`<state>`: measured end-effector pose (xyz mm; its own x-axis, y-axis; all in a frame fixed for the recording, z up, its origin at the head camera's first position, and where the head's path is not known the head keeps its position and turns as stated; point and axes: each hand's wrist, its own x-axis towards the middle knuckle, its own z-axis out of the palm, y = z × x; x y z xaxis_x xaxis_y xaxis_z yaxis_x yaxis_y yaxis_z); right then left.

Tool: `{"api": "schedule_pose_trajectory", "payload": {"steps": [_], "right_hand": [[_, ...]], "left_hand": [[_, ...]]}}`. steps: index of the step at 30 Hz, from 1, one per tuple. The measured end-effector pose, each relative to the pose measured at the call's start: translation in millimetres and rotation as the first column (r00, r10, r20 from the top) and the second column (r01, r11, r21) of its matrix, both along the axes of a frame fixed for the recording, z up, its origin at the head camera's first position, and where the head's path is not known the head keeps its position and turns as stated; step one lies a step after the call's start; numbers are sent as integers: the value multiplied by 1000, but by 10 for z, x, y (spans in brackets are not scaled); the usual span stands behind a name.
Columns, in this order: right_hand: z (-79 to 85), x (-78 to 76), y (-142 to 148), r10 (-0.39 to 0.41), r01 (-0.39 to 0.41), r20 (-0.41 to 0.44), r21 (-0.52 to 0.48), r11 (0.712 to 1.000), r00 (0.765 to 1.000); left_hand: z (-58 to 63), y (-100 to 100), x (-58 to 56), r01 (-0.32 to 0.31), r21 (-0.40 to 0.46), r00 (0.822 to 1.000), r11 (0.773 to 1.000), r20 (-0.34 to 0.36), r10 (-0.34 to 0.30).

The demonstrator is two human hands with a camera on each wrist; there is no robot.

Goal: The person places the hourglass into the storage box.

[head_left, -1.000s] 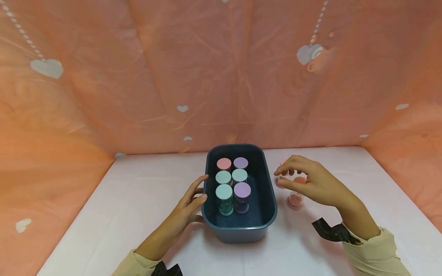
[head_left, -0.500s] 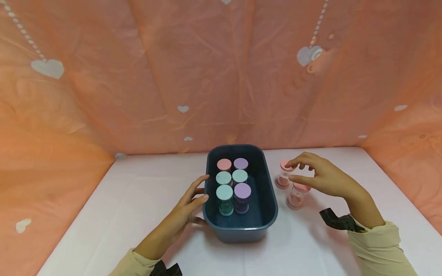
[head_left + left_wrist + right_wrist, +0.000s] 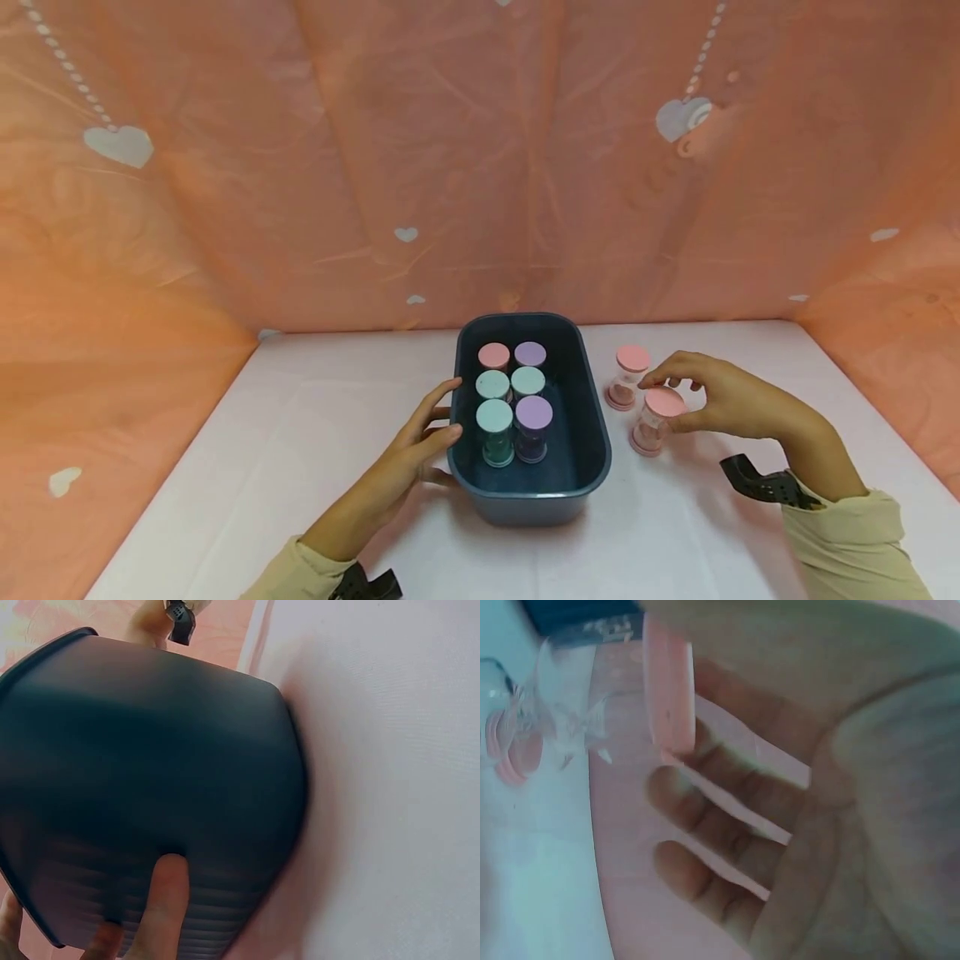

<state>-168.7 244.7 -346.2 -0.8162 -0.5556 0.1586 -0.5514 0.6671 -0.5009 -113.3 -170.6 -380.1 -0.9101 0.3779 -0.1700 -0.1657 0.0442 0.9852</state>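
Note:
My right hand has its thumb and index finger on either side of the pink cap of the nearer pink sand timer, which stands on the table. In the right wrist view, that sand timer shows clear glass narrowing at the waist, its cap among my fingers. Just beyond it stands a second pink sand timer. My left hand rests against the left side of a dark blue bin, thumb and index finger at the rim. Extended fingertips touch the bin's outer wall in the left wrist view.
Inside the bin, several sand timers stand upright in two columns, including a mint one, a purple one and a pink one. A white cloth covers the table. Orange curtain walls enclose the back and sides.
My right hand has moved right and down onto the nearer pink sand timer, its thumb and index finger closing around the cap. The left hand keeps its place on the bin.

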Motion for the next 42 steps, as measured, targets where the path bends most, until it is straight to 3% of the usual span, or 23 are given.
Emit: {"api": "schedule_pose_trajectory", "payload": {"steps": [16, 42], "right_hand": [[-51, -37, 64, 53, -53, -60, 14, 999, 997], [-94, -14, 42, 31, -32, -34, -36, 999, 999]], "left_hand": [[19, 6, 14, -17, -20, 1000, 1000, 10, 18], [-10, -12, -7, 19, 22, 1000, 1000, 13, -20]]}}
